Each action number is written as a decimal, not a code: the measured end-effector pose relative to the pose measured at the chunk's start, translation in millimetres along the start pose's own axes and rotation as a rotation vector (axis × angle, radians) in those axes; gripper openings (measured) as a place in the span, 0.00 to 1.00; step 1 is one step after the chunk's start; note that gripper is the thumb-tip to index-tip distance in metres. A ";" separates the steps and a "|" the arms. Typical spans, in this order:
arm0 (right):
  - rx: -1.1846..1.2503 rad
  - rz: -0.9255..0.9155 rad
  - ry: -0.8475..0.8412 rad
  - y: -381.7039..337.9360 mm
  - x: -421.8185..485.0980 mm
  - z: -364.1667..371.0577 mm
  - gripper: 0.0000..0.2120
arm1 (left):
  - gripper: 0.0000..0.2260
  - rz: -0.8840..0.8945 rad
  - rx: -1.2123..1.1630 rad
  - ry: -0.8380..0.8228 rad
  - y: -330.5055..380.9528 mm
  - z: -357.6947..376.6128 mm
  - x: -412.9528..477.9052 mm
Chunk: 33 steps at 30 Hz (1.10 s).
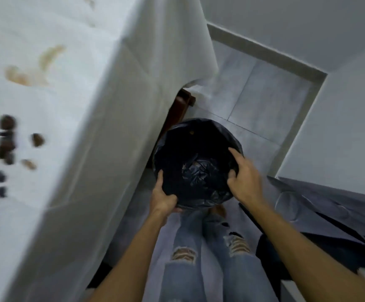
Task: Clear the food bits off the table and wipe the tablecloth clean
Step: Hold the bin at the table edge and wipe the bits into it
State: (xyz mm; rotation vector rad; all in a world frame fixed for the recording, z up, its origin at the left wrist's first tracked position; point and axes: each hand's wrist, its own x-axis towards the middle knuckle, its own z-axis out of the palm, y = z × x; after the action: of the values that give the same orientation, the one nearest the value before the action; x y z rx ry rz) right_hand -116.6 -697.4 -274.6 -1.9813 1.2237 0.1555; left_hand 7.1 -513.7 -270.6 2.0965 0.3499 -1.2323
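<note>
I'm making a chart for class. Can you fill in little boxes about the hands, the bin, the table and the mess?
left hand: grips the bin's near rim
right hand: grips the bin's right rim
bin: round, black bag inside, beside the table, above the floor tiles
tablecloth: white, hangs over the edge
food bits: dark lumps on the cloth, left side
stains: brownish smears, farther back
picture: blurry

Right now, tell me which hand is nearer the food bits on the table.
Left. The left hand grips the bin's table-side rim; the right hand holds the far rim, farther from the food bits.
</note>
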 end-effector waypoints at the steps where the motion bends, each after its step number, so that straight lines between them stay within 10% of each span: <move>1: -0.009 -0.025 0.000 -14.6 -17.6 -13.8 0.32 | 0.42 -0.005 -0.046 -0.017 3.9 -11.5 -23.1; 33: -0.133 -0.066 -0.180 -178.1 -159.5 -109.2 0.28 | 0.44 0.048 -0.392 -0.005 12.6 -133.1 -221.6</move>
State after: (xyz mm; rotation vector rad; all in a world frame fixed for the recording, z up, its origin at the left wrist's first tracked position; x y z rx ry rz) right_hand -89.0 -618.1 -25.5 -2.0698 1.0543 0.3823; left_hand -11.8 -411.8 -33.4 1.7551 0.4932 -1.0446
